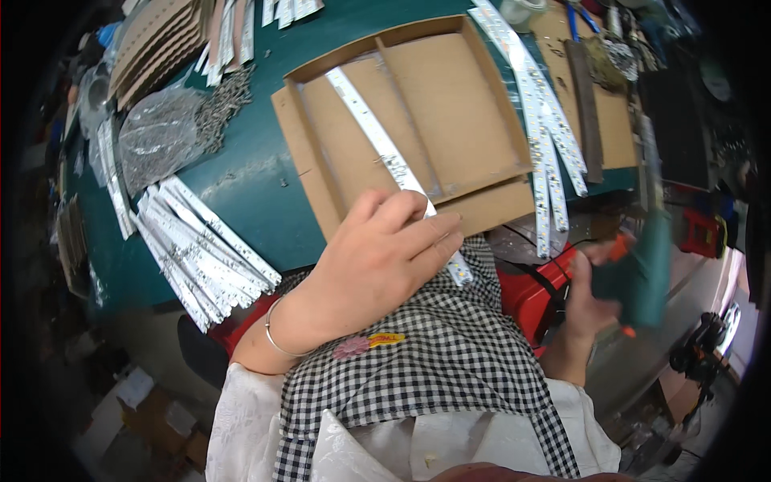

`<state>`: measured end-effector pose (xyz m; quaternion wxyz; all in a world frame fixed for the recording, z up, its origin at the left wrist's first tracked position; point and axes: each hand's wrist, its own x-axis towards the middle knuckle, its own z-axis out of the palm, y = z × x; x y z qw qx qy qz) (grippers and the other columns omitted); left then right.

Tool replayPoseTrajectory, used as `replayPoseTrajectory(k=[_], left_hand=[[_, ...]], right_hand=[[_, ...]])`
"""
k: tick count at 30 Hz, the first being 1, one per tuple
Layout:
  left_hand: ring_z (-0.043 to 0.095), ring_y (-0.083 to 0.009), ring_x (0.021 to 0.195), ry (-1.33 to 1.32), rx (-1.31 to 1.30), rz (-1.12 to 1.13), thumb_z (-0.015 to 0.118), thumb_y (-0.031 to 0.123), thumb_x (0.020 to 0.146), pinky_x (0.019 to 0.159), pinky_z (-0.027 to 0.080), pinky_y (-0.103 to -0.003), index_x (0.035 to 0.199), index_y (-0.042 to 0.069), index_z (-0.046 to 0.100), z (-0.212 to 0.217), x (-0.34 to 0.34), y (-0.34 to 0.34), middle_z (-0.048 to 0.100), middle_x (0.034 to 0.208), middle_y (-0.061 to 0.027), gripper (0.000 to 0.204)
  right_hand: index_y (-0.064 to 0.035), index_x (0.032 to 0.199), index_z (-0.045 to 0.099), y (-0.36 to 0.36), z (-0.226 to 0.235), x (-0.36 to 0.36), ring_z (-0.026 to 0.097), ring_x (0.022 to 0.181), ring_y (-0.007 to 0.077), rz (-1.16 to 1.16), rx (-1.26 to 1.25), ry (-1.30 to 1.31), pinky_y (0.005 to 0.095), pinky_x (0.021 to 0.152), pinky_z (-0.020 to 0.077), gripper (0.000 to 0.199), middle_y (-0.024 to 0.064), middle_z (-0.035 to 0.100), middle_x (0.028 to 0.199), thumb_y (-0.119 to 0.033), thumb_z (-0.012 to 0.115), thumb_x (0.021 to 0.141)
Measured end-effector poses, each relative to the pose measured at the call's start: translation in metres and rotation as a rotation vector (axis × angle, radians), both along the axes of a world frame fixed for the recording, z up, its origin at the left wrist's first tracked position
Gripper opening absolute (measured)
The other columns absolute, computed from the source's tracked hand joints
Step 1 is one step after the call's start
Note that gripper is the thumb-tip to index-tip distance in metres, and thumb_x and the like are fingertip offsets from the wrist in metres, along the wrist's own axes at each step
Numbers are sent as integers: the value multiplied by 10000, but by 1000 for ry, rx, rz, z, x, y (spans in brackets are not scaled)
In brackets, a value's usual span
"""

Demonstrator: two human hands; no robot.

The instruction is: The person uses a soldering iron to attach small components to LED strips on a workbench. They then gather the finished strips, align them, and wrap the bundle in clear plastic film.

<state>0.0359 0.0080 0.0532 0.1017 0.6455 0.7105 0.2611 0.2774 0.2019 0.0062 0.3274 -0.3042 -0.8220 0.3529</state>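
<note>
My left hand (pixel 385 249) is closed over a white LED strip (pixel 373 132), with the fingers curled across it. The strip lies slantwise in a shallow cardboard tray (pixel 498 104) with a raised divider, and its near end sticks out past the tray's front edge over my lap. Small dark parts or wires sit on the strip just beyond my fingers. At the right, off the table's edge, my right hand (pixel 590 301) grips a green power screwdriver (pixel 649 269) with orange parts. Its long shaft points up and away; motion blurs the tool.
Several LED strips (pixel 542 128) overhang the table right of the tray. A pile of strips (pixel 205 253) lies at the left, below a clear bag (pixel 165 132) and spilled screws (pixel 225 104). Stacked cardboard (pixel 161 44) stands far left. Blue-handled pliers (pixel 573 22) lie far right.
</note>
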Motion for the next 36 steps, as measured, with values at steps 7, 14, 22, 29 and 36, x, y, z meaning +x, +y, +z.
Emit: replayPoseTrajectory(k=[7,14,22,29,36], left_hand=[[516,-207,854,147,-84,-175,623,163,734,826,435,-347,1015,23,692,-7,2,4,600,928,-26,321],[532,-203,862,253,-149,-12,616,180,729,874,449,-355,996,44,692,45,-7,-64,576,885,-22,309],[583,-177,895,204,-386,365,650,95,746,861,435,-325,967,73,752,37,-37,-166,690,896,-9,244],[605,-219,928,188,-465,478,638,0,743,844,433,-348,999,53,739,15,-44,-190,681,946,-44,280],[619,-235,979,97,-421,458,648,-25,721,844,437,-367,1012,31,725,20,-44,-185,689,1014,-63,307]], right_hand=[[79,1195,542,9,-30,-9,676,820,183,-18,111,-74,304,754,536,524,117,680,955,-57,817,770],[79,1195,533,9,-62,6,664,803,172,30,95,-31,301,751,536,457,132,678,983,4,781,819],[50,1085,570,6,-48,-12,578,737,119,-7,243,-27,271,721,499,298,54,633,836,-10,755,860],[102,1153,588,7,-65,-5,602,790,141,-67,-102,-30,272,753,519,328,103,656,959,70,711,851],[80,1292,471,-4,-24,-19,538,770,146,-152,-110,196,260,689,494,508,78,551,941,147,661,825]])
